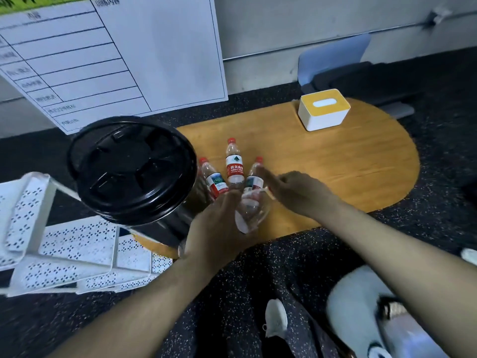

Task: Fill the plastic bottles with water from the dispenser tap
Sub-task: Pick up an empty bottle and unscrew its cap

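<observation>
**Thin empty bottle being held at the front of the wooden surface**

Head view: the left hand [219,226] is gripping a clear, thin-walled plastic bottle [249,213] low on the body, its fingers curling round the near side. The bottle is tilting toward the right hand [294,192], which is meeting it at the neck end with loosely bent fingers; motion blur is hiding whether those fingers are pinching the mouth or a cap, so I cannot tell.

The bottle is looking empty, so it is probably very light, and the wall is likely to buckle under a hard squeeze. The smooth plastic may turn slippery once wet. The best hold is probably mid-body, around the label band, firm but not crushing.

Just beyond both hands, three red-capped plastic bottles [234,164] are standing upright on the rounded wooden surface [335,161], close together. To the left of the left hand, touching distance away, a black round-lidded water dispenser [134,166] is sitting on the surface edge; its tap is not showing. A white and yellow tissue box [322,109] is standing well beyond the right hand.
</observation>
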A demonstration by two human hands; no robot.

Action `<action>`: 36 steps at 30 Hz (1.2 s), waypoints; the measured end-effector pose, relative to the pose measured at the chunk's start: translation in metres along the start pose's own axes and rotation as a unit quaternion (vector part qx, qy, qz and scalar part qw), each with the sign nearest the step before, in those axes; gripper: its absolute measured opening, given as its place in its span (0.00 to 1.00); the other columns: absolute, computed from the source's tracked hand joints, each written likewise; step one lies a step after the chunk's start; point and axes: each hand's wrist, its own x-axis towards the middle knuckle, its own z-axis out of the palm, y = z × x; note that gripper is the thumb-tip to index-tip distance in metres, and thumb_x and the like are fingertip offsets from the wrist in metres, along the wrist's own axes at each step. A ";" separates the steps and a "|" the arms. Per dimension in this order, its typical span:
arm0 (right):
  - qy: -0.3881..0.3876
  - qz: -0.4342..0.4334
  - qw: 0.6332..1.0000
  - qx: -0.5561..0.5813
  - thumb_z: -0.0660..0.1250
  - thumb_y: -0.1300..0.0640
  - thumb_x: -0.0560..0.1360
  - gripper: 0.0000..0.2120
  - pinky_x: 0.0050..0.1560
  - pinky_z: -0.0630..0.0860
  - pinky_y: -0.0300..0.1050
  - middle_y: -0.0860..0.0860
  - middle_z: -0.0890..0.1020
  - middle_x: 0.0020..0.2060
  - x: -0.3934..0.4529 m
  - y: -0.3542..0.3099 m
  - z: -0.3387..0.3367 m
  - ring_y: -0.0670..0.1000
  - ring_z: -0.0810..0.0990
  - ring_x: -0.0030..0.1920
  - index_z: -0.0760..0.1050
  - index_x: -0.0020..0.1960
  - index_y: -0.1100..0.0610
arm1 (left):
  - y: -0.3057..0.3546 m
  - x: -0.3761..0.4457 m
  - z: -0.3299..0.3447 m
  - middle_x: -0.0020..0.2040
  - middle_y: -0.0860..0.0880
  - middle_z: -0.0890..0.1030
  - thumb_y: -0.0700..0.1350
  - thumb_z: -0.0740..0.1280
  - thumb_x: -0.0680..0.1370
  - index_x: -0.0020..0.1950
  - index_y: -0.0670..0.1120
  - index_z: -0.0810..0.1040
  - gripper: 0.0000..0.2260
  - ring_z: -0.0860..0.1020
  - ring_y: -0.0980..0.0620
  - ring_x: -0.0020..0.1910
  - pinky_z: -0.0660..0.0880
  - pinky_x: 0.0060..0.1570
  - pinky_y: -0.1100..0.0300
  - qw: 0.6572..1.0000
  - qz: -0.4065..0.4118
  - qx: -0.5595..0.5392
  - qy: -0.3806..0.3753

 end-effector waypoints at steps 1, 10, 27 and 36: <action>-0.007 0.025 0.999 -0.034 0.40 0.22 0.71 0.34 0.38 0.67 0.46 0.50 0.72 0.27 -0.006 -0.006 0.006 0.50 0.70 0.29 0.63 0.30 0.50 | -0.008 -0.008 -0.003 0.68 0.52 0.76 0.67 0.73 0.67 0.73 0.54 0.61 0.40 0.79 0.48 0.61 0.76 0.54 0.54 0.999 0.014 0.031 0.004; 0.071 -0.023 0.997 0.020 0.56 0.39 0.79 0.30 0.25 0.55 0.39 0.45 0.64 0.17 -0.070 -0.072 0.085 0.44 0.60 0.18 0.64 0.24 0.55 | -0.093 -0.087 -0.031 0.55 0.53 0.83 0.65 0.77 0.65 0.67 0.59 0.67 0.35 0.79 0.54 0.46 0.77 0.47 0.61 0.991 0.018 -0.102 -0.083; 0.042 -0.014 0.995 -0.092 0.35 0.23 0.69 0.37 0.52 0.75 0.49 0.49 0.83 0.39 -0.163 -0.147 0.120 0.48 0.81 0.40 0.72 0.54 0.42 | -0.175 -0.158 -0.075 0.57 0.56 0.78 0.65 0.77 0.61 0.66 0.55 0.68 0.38 0.79 0.56 0.53 0.78 0.49 0.63 0.977 0.100 -0.149 -0.114; -0.047 -0.027 0.998 -0.029 0.40 0.31 0.77 0.35 0.55 0.78 0.48 0.54 0.82 0.41 -0.166 -0.156 0.117 0.48 0.82 0.43 0.76 0.54 0.54 | -0.162 -0.160 -0.094 0.62 0.54 0.77 0.59 0.79 0.66 0.69 0.53 0.70 0.35 0.79 0.53 0.53 0.78 0.45 0.57 0.987 0.153 -0.042 -0.024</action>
